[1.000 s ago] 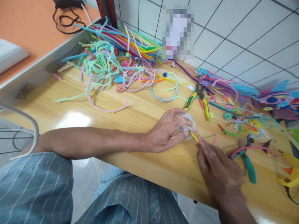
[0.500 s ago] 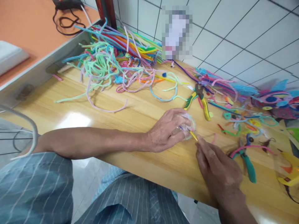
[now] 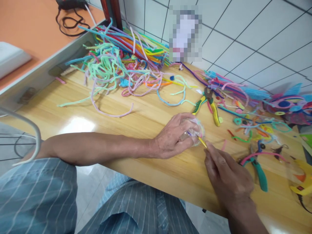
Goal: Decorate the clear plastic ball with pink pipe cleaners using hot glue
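Observation:
My left hand (image 3: pixel 176 136) curls over a small, round, clear piece with a pastel-coloured edge (image 3: pixel 201 129), pressing it near the tabletop. Fingers cover much of that piece, so its full form is hidden. In my right hand (image 3: pixel 227 172) is a thin yellow stick (image 3: pixel 202 142), pinched close to its end. Its far tip meets the round piece beside my left fingertips; whether it is a pencil or another tool I cannot make out. Just beyond my left hand lie pliers with yellow-and-green handles (image 3: pixel 214 112), jaws pointing away.
Tangled pipe cleaners (image 3: pixel 107 66) and a bundle of straight ones (image 3: pixel 146 48) lie at the back left. Teal-handled pliers (image 3: pixel 259 175) rest right of my right hand, near a yellow glue gun (image 3: pixel 302 182). A fluffy fish-like figure (image 3: pixel 285 104) stands far right against the tiled wall.
Both hands stay practically in place, with the yellow stick still against the round piece. The whole view has shifted very slightly.

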Tool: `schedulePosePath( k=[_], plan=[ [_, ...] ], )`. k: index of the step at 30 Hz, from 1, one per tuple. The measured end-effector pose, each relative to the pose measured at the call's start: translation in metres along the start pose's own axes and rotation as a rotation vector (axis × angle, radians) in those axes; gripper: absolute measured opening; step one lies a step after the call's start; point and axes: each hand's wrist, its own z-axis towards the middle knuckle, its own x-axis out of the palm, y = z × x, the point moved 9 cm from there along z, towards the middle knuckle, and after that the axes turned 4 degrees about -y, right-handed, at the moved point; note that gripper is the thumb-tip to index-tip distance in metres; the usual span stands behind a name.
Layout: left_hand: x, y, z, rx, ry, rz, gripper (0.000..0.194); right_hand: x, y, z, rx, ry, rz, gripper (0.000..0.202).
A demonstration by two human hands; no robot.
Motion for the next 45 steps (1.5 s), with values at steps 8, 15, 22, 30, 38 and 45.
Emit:
schedulePosePath(
  k=[8,15,22,30,38,45],
  plan=[
    [-0.0005,0.0001,0.0007,0.004,-0.001,0.017,0.02,-0.002,0.0003,0.0015,-0.012,-0.005,-0.01,0.086],
    [0.0008,0.002,0.0012,-0.013,0.022,-0.012,0.021,-0.0007,-0.0014,-0.0002,0.014,-0.009,-0.011,0.083],
    [-0.0002,0.0003,0.0014,0.021,0.007,0.036,0.02,-0.0058,-0.0012,-0.0002,0.013,-0.047,-0.039,0.083],
    [-0.0002,-0.0002,0.0009,0.031,-0.006,0.028,0.02,-0.0013,-0.0013,-0.0013,0.016,-0.027,-0.035,0.086],
    [0.0036,0.0061,0.001,-0.045,0.039,-0.005,0.02,-0.0012,-0.0016,0.0015,0.031,-0.005,-0.009,0.084],
    [0.0039,0.0061,0.0011,-0.058,0.062,-0.006,0.022,-0.0014,-0.0001,0.0016,0.006,-0.016,-0.028,0.081]
  ],
)
